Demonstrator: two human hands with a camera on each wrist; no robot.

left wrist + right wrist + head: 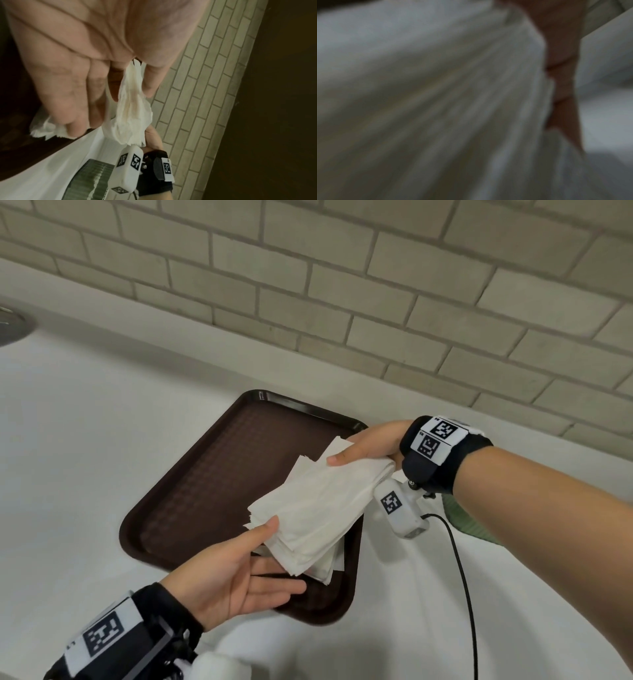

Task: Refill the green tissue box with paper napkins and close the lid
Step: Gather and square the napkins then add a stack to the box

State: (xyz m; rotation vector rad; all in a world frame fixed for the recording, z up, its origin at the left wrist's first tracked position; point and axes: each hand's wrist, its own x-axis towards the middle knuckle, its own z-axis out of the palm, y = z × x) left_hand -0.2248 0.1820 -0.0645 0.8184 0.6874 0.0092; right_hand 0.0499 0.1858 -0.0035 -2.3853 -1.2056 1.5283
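napkins (pixel 310 505), 1 thick stack, hang between our 2 hands above the tray (pixel 191 474): right hand (pixel 370 441) pinches the far end, left hand (pixel 226 573) pinches the near corner. we judge the loading step next, swinging toward the green tissue box (pixel 462 518) under our right forearm.

Head view evenly lit; right-wrist view dim, seemingly wholly out of focus.

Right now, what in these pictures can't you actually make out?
- Green tissue box: head view, mostly hidden behind the right forearm; lid state unknown.
- Right hand: right wrist view blurred, filled by napkins; its grip barely shows.
- Napkin count: too fine to tell.
- Grey round object: cut off by the left edge.
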